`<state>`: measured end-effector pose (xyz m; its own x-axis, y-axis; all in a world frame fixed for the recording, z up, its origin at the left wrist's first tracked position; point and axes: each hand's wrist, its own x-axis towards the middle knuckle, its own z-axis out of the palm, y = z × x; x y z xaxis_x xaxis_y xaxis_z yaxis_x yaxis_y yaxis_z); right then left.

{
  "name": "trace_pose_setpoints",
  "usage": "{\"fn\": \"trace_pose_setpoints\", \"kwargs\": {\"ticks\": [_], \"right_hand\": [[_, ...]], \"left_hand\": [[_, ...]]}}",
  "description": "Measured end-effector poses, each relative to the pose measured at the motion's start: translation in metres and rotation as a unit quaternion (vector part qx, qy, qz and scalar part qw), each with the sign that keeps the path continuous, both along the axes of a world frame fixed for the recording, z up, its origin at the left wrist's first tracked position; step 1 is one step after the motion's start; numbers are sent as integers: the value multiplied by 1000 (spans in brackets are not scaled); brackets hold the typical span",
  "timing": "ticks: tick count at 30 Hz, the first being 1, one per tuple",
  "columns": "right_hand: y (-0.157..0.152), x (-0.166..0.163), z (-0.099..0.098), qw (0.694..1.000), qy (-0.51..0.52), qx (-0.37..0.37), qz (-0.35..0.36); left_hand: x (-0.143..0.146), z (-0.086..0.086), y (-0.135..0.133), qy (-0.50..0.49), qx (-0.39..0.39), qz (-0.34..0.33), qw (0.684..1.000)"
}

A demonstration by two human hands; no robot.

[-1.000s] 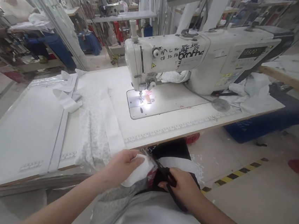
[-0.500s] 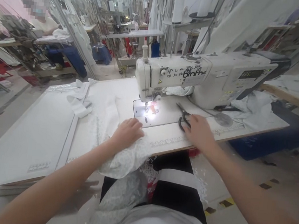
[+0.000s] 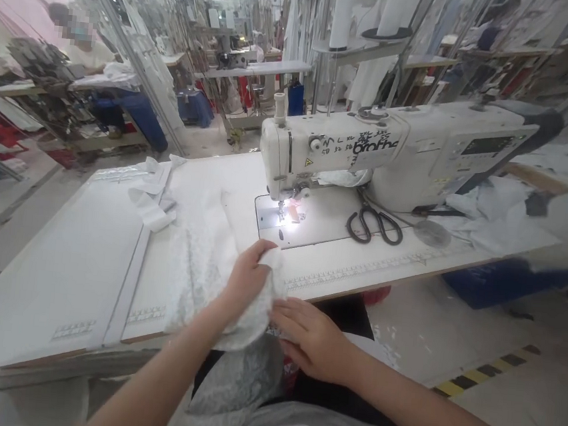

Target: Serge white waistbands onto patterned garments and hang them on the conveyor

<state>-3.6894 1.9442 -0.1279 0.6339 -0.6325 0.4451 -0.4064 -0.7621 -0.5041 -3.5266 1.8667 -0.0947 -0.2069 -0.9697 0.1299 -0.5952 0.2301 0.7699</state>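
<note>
Head view, seated at a sewing table (image 3: 60,245). The left hand (image 3: 248,273) is closed around a fold of white lace fabric (image 3: 199,258), fingers curled over its top edge and thumb beneath, at the near edge of the table just near of the needle plate. The fabric runs from that hand far and left across the tabletop as a long strip, and hangs off the near edge into the lap. The right hand (image 3: 309,339) lies just right of and nearer than the left, fingers half-open and spread flat, fingertips touching the hanging part of the fabric; it grips nothing that can be seen.

The sewing machine (image 3: 395,153) stands at the far right of the table, its needle lamp lit over the plate. Black scissors (image 3: 374,223) lie flat on the table right of the plate, handles near, apart from both hands. Loose white strips (image 3: 153,190) lie far left of the fabric. More white cloth (image 3: 490,209) is heaped at the right end of the table beside the machine. Beyond a glass partition at far left, another person (image 3: 86,43) is at a separate bench.
</note>
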Motion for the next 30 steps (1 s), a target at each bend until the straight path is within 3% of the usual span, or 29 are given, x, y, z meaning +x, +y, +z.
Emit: {"fn": "trace_pose_setpoints", "kwargs": {"ticks": [2, 5, 8, 11, 13, 16, 18, 21, 25, 27, 30], "right_hand": [[-4, -6, 12, 993, -77, 59, -62], [-14, -12, 36, 951, -194, 184, -158], [-22, -13, 58, 923, -218, 291, -126], [-20, -12, 67, 901, -234, 357, -79], [-13, -12, 67, 865, -276, 419, -15], [-1, -11, 57, 774, -332, 529, 101], [5, -9, 47, 732, -330, 583, 127], [8, -5, 31, 715, -337, 606, 83], [12, 6, 21, 711, -417, 566, 34], [14, 11, 24, 735, -409, 540, 10], [14, 10, 34, 812, -357, 451, -103]], "left_hand": [[-4, 2, 13, 112, 36, 13, 993], [-10, 12, 38, 126, 23, 6, 992], [-11, 24, 55, 104, 14, -25, 994], [-7, 31, 64, 154, 60, -72, 984], [-4, 33, 72, 249, 144, -144, 947], [-5, 37, 87, 393, 285, -268, 832], [-8, 40, 95, 407, 327, -313, 793], [-11, 41, 95, 367, 307, -297, 827], [-8, 34, 75, 254, 120, -131, 951], [-6, 30, 64, 168, 37, -36, 984], [-2, 27, 56, 176, 78, -7, 981]]}}
